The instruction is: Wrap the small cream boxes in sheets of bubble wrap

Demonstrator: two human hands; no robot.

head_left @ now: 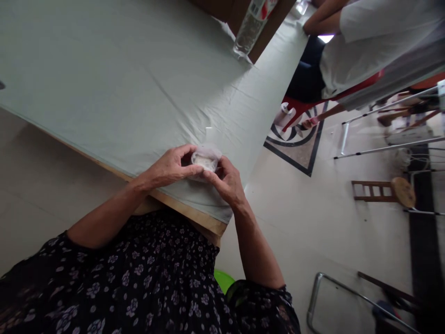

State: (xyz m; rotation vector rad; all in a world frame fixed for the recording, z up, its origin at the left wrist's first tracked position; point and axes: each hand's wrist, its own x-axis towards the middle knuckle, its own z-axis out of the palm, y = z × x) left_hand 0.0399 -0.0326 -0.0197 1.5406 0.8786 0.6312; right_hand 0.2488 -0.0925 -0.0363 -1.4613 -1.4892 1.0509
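Observation:
Between my two hands is a small round whitish bundle [206, 160], wrapped in what looks like thin translucent plastic or film; its contents I cannot make out. My left hand [170, 164] grips its left side, thumb along the near edge and index finger curved over the far edge. On the opposite side my right hand [227, 183] presses in with the thumb in front and the fingers behind. The bundle is held just at or above the cloth-covered table [114, 93], near its corner. A pale, flat translucent piece [212, 134] sticks up behind the bundle.
A clear plastic bottle [248, 35] stands beside a brown box [222, 11] at the far side. To the right sits a person in a white shirt [375, 41]. A wooden stool [382, 191] and metal frames [320, 297] are on the floor.

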